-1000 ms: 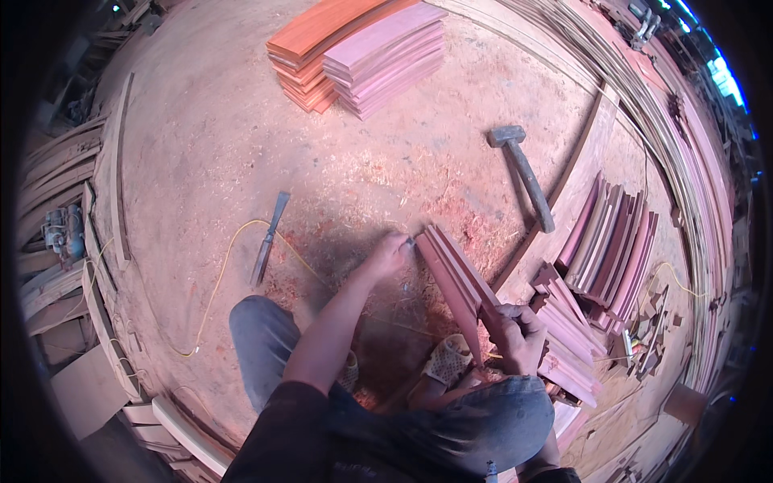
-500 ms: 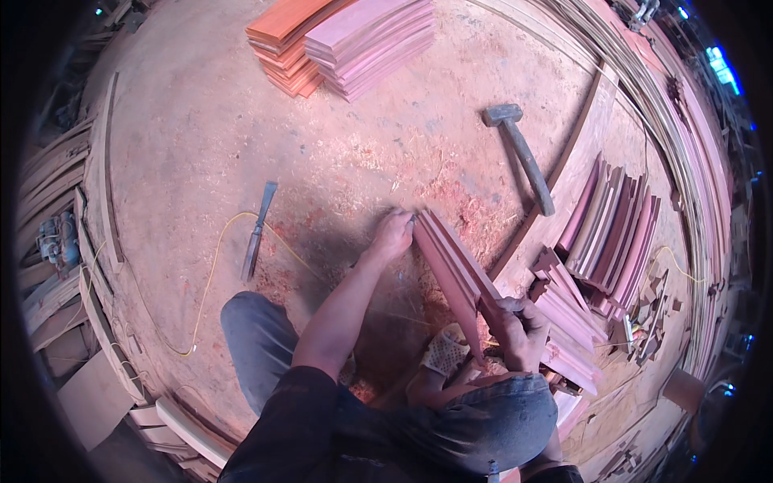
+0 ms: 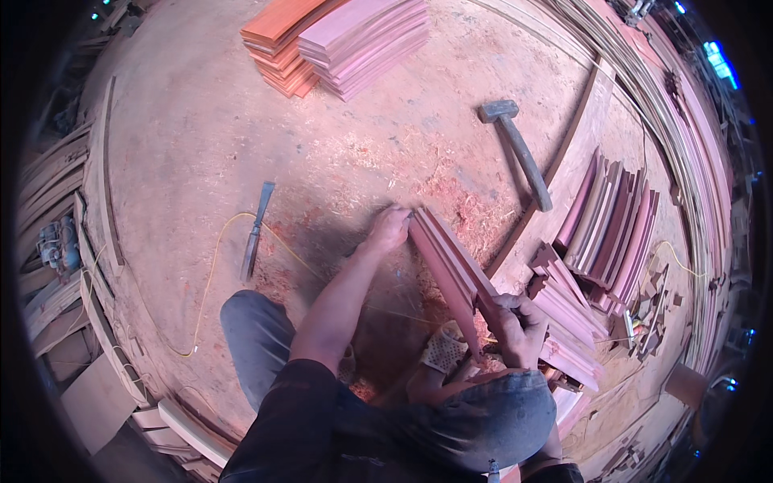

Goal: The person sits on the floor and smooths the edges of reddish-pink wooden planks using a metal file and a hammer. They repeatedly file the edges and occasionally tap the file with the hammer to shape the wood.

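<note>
A long grooved strip of pinkish wood slants between my hands above the floor, its far end up and to the left. My left hand is closed at that far end, the fingertips partly hidden. Around the near end, just above my right knee, my right hand grips the wood with its fingers wrapped over it. On the floor to the left lies a chisel, its blade pointing away. A hammer with a grey head rests ahead on the right.
Two stacks of curved boards, one orange and one pink, stand at the far side. Grooved wooden pieces are lined up on the right beside a long plank. A yellow cord runs over the floor, past wood shavings.
The view has shifted very slightly. Both hands keep their hold on the wood strip, and nothing else has visibly moved.
</note>
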The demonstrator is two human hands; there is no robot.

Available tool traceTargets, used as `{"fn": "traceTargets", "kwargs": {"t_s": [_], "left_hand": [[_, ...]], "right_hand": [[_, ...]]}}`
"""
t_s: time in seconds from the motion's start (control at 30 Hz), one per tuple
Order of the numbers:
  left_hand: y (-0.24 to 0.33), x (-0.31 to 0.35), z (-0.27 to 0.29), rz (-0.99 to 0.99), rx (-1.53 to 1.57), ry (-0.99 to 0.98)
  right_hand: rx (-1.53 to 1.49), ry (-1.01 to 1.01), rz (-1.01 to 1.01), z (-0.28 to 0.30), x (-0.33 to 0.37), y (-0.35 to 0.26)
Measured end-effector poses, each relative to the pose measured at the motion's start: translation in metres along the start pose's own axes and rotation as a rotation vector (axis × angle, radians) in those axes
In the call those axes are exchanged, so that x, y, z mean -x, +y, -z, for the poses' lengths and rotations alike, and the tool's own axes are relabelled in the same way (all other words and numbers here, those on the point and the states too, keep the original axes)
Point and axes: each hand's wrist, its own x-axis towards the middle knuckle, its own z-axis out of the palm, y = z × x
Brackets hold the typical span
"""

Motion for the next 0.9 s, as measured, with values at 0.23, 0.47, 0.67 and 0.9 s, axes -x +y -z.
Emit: {"fn": "traceTargets", "kwargs": {"t_s": [0.23, 0.47, 0.67, 0.9], "left_hand": [[0.004, 0.005, 0.009, 0.026, -0.021, -0.027], [0.039, 0.010, 0.018, 0.047, -0.042, -0.059], [0.137, 0.060, 0.053, -0.047, 0.009, -0.061], [0.238, 0.124, 0.105, -0.295, 0.386, -0.186]], "right_hand": [[0.060, -0.016, 0.101, 0.000, -0.005, -0.002], [0.067, -0.049, 0.073, -0.002, -0.002, -0.011], [0.046, -0.016, 0.061, -0.008, -0.005, -0.012], [0.087, -0.040, 0.162, -0.009, -0.008, -0.005]]}}
